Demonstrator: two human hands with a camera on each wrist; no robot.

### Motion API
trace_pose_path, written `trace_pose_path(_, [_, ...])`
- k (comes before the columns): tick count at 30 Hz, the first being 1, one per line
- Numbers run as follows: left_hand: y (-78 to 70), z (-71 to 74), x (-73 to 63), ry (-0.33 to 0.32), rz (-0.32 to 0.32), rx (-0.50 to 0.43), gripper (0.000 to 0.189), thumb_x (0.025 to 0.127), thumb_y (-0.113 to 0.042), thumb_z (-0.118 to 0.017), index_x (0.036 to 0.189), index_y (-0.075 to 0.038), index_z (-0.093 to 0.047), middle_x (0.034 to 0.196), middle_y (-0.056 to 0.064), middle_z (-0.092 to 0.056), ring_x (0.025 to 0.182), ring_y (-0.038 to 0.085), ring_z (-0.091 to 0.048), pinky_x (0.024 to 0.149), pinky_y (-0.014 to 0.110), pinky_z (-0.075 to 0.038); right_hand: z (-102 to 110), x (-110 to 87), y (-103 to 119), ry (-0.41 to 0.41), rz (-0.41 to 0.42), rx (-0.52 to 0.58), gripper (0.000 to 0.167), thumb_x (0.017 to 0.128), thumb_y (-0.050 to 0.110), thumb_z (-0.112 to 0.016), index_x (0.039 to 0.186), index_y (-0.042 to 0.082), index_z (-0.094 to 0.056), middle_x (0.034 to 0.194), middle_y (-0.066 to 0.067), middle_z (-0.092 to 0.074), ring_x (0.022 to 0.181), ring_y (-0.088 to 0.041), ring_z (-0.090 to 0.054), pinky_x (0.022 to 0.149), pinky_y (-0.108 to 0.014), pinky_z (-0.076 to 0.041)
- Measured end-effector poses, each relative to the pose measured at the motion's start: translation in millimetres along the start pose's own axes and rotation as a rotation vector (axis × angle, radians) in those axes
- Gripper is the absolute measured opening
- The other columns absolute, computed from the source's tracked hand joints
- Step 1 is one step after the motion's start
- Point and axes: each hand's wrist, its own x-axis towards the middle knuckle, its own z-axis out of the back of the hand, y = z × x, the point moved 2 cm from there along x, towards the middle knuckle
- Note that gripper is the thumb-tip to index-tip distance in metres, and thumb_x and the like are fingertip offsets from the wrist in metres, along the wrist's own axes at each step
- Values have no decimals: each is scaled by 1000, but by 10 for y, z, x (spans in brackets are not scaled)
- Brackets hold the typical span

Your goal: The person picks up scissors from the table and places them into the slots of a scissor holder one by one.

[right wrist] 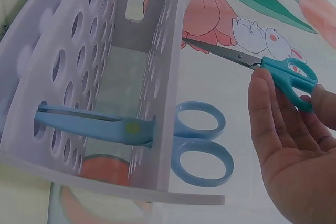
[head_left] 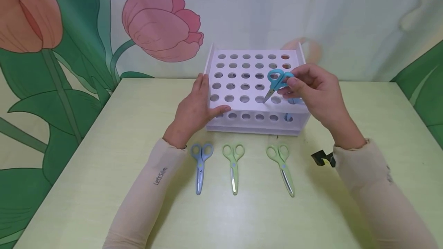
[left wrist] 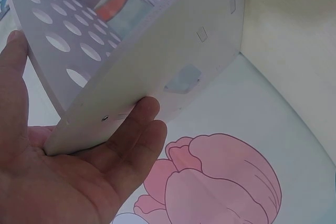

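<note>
Hands (head_left: 194, 107) (head_left: 322, 95) on rack (head_left: 252, 92), teal scissors (head_left: 276, 84)

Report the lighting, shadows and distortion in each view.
Head: soft shadow beside the right sleeve, a paler patch on the table; left wrist: the white perforated rack dim and greyish; right wrist: hazy, the rack's lower edge bowed, the teal scissors fairly crisp.

The tabletop (head_left: 259, 226) is pale yellow-green. Behind it hangs a pale printed backdrop (head_left: 346, 18). From the head, an orange tulip (head_left: 27, 14) shows at ten o'clock, a pink flower (head_left: 157, 34) at eleven, green leaves (head_left: 20, 191) at eight. The right wrist view has a drawn white rabbit (right wrist: 270, 36) at two o'clock.
</note>
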Motion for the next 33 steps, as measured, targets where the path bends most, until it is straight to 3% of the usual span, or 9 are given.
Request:
trace_pose_path(7, [22,-15,-18,-5,-10,2,115,85,-58,-75,160,3,-11,165,20,-14,117,32,-57,82,43,-52,-43,9,-90,-8,-9,-27,5,97,0,-66,102,-1,-67,94,-11,-74,79,-20,-74,72,-31,-58])
trace_pose_path(13, [28,-22,-16,-11,-17,8,115,85,-59,-74,160,3,-12,165,20,-14,114,32,-58,81,43,-53,-100,-7,-160,-60,-12,-175,11,98,6,-67,105,-3,-67,91,-4,-74,78,-21,-73,67,-27,-57])
trace_pose_path(18, [19,-11,-6,-8,-6,14,116,85,-60,-74,160,3,-11,165,20,-13,123,32,-55,83,42,-53,-155,-1,-193,-99,-44,-311,18,97,8,-68,112,-4,-70,85,7,-72,64,-16,-69,59,-24,-54])
trace_pose_path(21, [9,-1,-7,-2,10,15,116,85,-60,-74,160,2,-11,166,19,-12,122,32,-55,81,42,-53,-177,-2,-205,-109,-107,-368,24,97,12,-71,118,1,-72,86,4,-72,55,-16,-65,55,-23,-53])
trace_pose_path(24, [6,12,-8,-2,18,9,116,85,-59,-74,160,2,-11,166,18,-12,119,32,-56,81,42,-53,-201,-7,-217,-105,-155,-411,29,97,16,-71,123,4,-72,92,-8,-72,50,-18,-62,51,-23,-50])
trace_pose_path(28, [6,11,-6,-4,15,-1,116,85,-59,-75,160,2,-11,166,18,-12,113,31,-57,81,42,-52,-219,-11,-249,-86,-156,-468,31,98,16,-70,127,5,-71,98,-18,-72,45,-16,-60,47,-23,-45])
trace_pose_path(33, [-1,-11,7,-6,9,-9,115,85,-59,-75,161,1,-11,166,17,-12,110,31,-57,81,42,-52,-217,-29,-288,-71,-174,-493,31,99,15,-68,128,4,-70,94,-18,-72,43,-16,-59,45,-22,-43])
